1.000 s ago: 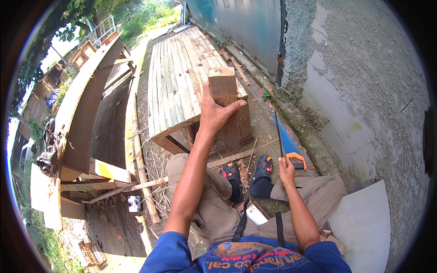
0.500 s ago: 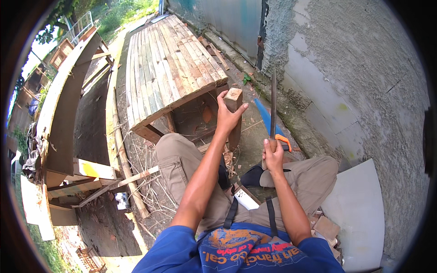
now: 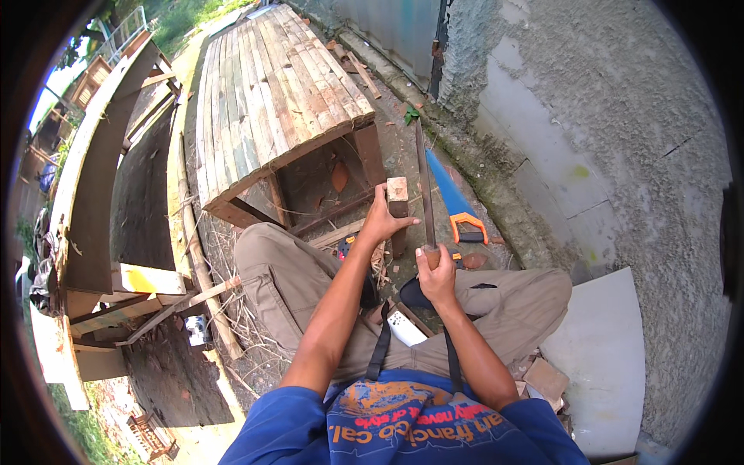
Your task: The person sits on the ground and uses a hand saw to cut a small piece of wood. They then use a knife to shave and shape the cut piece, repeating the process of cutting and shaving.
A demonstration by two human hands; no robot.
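My left hand (image 3: 381, 219) grips an upright squared wooden post (image 3: 397, 208) near its top, fingers on the far left side and thumb reaching across the near face. In my right hand (image 3: 438, 277) is a machete (image 3: 425, 186), held by its wooden handle with the long dark blade pointing up and away. The blade stands just right of the post, seemingly apart from it. Beyond the machete a handsaw (image 3: 447, 186) with a blue blade and orange-and-black handle lies on the ground. The post's foot is partly hidden near my legs.
A slatted wooden bench (image 3: 279, 93) stands ahead, and a long wooden frame (image 3: 93, 194) lies to the left beside a bamboo pole (image 3: 198, 248). A rough concrete wall (image 3: 589, 101) runs along the right. Wood shavings (image 3: 380, 263) litter the ground between my legs.
My right hand has brought the machete leftward, closer to the post. My left hand and the post have come nearer to me. The saw now shows more fully.
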